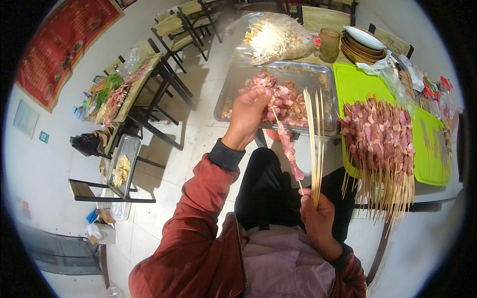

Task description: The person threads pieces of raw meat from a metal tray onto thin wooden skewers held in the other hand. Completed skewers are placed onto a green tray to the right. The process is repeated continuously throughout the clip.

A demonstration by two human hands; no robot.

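My right hand grips a bundle of bare bamboo skewers together with one skewer part-threaded with raw meat. That loaded skewer slants up to the left, its tip close to my left hand. The left thumb and fingers are pinched on what looks like a small piece of raw meat, hard to tell from the pile behind. Beyond the hands, a metal tray holds loose raw meat chunks. Many finished meat skewers lie in rows on a green board at the right, handles towards me.
The green board adjoins the tray. Behind stand a bag of skewered enoki mushrooms, a glass mug and stacked plates. Leftward, a side table bears vegetables; a chair holds a metal tray with pale yellow food.
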